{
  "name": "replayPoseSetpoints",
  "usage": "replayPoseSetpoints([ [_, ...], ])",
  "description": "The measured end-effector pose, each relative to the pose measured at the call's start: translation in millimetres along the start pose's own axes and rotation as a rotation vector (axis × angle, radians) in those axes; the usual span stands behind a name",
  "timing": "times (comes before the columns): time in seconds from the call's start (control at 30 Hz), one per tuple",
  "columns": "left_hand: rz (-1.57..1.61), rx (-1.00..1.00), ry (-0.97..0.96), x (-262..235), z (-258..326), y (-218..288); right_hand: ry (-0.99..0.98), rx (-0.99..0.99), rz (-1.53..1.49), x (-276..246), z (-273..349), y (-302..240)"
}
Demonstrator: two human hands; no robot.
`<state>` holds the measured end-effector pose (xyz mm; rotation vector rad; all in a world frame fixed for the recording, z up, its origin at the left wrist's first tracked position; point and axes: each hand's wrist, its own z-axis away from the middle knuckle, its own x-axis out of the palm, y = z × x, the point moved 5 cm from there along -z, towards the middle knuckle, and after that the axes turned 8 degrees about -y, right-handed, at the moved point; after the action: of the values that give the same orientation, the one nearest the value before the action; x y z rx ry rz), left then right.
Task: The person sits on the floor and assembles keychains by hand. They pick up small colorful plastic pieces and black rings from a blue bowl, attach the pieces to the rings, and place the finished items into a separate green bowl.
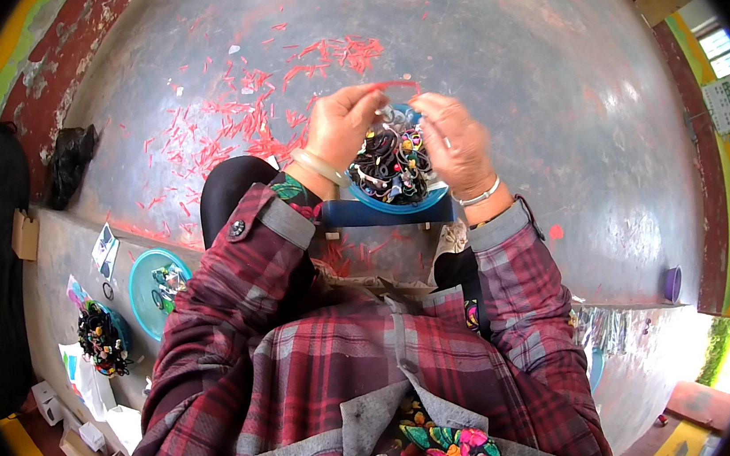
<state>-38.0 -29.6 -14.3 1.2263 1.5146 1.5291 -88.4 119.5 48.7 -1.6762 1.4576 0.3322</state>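
A thin red strip (397, 83) stretches between my two hands, above a blue basin (403, 207). My left hand (344, 130) is closed, pinching the strip's left end between thumb and fingertips. The other end bends down at the fingertips of my right hand (455, 140), which is closed in a pinch and slightly blurred. Beneath them, the basin holds a heap of black hair ties (389, 165) with colourful beads and charms. It rests on a blue stool (346, 215) in front of my knees.
Many red scraps (256, 119) litter the grey floor ahead and to the left. At left are a turquoise basin (136, 298), another heap of hair ties (103, 340) and a black plastic bag (73, 162). A purple container (673, 285) is at far right.
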Motion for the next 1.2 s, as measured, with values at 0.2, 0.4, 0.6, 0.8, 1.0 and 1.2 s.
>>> replayPoseSetpoints([
  [0.2,-0.104,0.107,0.079,-32,-19,38,0.099,0.464,-0.233,-4,10,67],
  [0.4,-0.100,0.173,0.078,-41,-40,67,-0.137,0.661,-0.225,30,26,124],
  [0.6,-0.257,0.068,0.140,-59,-46,27,-0.334,0.576,0.013,71,14,128],
  [0.8,-0.216,0.069,0.161,-62,-48,27,-0.381,0.505,0.189,103,-2,111],
  [1.0,-0.309,0.064,0.176,-63,-48,24,-0.492,0.212,0.141,142,-12,75],
  [1.2,-0.337,0.029,0.169,-60,-47,26,-0.585,0.009,0.349,172,0,53],
])
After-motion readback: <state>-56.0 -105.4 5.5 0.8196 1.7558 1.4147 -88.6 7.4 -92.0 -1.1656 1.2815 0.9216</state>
